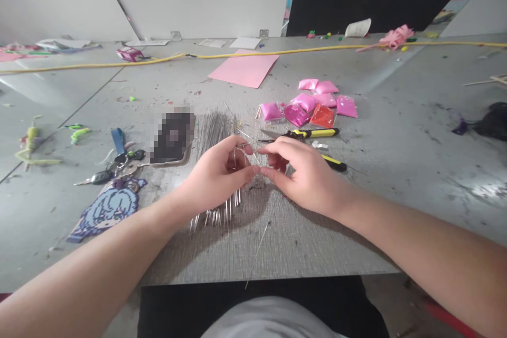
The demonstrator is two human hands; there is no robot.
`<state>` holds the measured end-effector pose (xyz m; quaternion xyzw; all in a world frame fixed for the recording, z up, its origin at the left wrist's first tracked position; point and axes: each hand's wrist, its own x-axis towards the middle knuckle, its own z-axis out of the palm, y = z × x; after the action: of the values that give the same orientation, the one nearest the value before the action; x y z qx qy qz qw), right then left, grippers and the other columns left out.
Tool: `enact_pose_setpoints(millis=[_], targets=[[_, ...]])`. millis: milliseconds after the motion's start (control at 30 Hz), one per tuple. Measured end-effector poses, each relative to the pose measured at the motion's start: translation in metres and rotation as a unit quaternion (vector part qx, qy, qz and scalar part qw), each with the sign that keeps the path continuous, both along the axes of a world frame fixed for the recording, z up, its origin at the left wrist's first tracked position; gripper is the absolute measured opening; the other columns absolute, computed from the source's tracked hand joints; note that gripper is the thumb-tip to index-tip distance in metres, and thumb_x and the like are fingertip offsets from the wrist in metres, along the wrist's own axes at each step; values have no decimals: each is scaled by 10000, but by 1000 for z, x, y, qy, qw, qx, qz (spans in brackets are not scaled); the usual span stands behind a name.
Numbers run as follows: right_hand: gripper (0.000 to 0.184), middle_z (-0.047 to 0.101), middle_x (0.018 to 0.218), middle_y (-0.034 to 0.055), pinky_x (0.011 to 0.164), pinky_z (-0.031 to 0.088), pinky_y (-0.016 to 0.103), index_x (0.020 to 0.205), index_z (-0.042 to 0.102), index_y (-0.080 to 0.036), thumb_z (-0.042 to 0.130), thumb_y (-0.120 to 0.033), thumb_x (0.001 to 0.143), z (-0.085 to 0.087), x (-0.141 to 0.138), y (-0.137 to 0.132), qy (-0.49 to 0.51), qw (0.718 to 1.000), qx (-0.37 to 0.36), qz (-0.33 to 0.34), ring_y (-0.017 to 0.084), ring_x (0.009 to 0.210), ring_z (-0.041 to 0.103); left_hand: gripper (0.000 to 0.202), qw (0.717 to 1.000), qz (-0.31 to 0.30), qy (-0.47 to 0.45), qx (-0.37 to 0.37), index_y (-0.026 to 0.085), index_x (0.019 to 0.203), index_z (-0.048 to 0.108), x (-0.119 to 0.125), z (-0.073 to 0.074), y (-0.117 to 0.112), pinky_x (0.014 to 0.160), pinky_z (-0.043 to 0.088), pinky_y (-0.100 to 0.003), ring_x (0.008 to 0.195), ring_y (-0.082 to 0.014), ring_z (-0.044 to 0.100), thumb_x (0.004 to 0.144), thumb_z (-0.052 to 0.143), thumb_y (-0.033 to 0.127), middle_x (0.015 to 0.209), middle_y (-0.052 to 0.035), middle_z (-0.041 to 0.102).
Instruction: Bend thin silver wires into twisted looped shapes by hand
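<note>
My left hand [227, 169] and my right hand [299, 171] meet over the table, thumbs and fingertips pinched close together. Between them runs a thin metal wire [256, 157], held in both hands; its ends are partly hidden by the fingers. Under and beside my left hand lies a bundle of thin metal wires [214, 129], with its ends fanning out below the palm. A single loose wire [258, 253] slants toward the front edge. Just beyond my right hand are pliers with yellow-and-black handles [319, 133], and another yellow-and-black handle [336, 162] pokes out beside that hand.
Small pink packets [304, 101] and a red packet [322, 115] lie beyond the pliers. At left are a phone [188, 140], keys [101, 177] and a blue pixel-pattern piece [109, 208]. Behind are pink paper [243, 69], a yellow cord [237, 55] and a white cup [358, 28].
</note>
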<state>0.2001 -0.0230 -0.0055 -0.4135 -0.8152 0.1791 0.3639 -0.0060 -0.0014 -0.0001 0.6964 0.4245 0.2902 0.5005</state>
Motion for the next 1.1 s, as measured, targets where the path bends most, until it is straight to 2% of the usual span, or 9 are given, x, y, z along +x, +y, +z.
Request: enact_pose_setpoints(millis=[133, 233, 333, 567, 700, 967, 1100], targets=[[193, 600, 855, 33, 688, 498, 301, 1078, 659, -123, 689, -128, 888, 1, 1, 1, -2, 1000, -1, 12, 156, 749, 599, 220, 1000, -4, 9, -3, 239, 1040, 512, 1, 0, 1, 543, 464, -242, 587, -122, 594, 889, 671, 262, 672, 51, 592], [129, 627, 890, 45, 710, 492, 295, 1000, 682, -131, 664, -76, 885, 2, 1, 0, -6, 1000, 23, 12, 149, 760, 604, 232, 1000, -5, 2, -7, 236, 1056, 506, 2, 0, 0, 559, 470, -245, 595, -120, 594, 889, 666, 259, 692, 44, 602], [148, 648, 940, 62, 712, 489, 291, 984, 692, -144, 637, -49, 884, 2, 0, -1, -12, 998, 52, 12, 154, 787, 615, 249, 1000, 1, 7, -4, 227, 1066, 509, 3, 0, -1, 550, 454, -233, 583, -109, 572, 880, 673, 253, 689, 49, 577], [144, 639, 888, 50, 685, 486, 301, 895, 658, -171, 600, -40, 874, 2, -1, -1, -15, 997, 79, 9, 158, 753, 605, 222, 1000, -22, 19, -1, 216, 1043, 530, 2, 1, -1, 520, 406, -218, 572, -105, 526, 885, 667, 290, 646, 57, 532], [154, 625, 889, 59, 697, 496, 318, 912, 649, -180, 558, -56, 911, 4, -1, -1, -11, 995, 98, 12, 168, 774, 603, 194, 999, -31, 27, -3, 212, 1019, 548, 2, 2, -2, 507, 390, -218, 566, -107, 518, 891, 658, 307, 654, 42, 565], [94, 627, 890, 51, 685, 491, 305, 907, 671, -167, 641, -80, 890, -3, -1, 1, 44, 995, 87, 4, 151, 765, 589, 159, 998, -44, 44, 18, 206, 959, 579, 2, 3, -3, 535, 392, -230, 592, -104, 494, 911, 647, 342, 663, 43, 522], [89, 608, 887, 42, 638, 474, 302, 900, 684, -184, 656, -101, 884, -4, -2, 1, 69, 995, 77, -6, 151, 746, 568, 163, 999, -49, 8, -7, 197, 960, 571, 3, 4, -4, 555, 417, -239, 618, -109, 522, 908, 655, 327, 711, 30, 552]])
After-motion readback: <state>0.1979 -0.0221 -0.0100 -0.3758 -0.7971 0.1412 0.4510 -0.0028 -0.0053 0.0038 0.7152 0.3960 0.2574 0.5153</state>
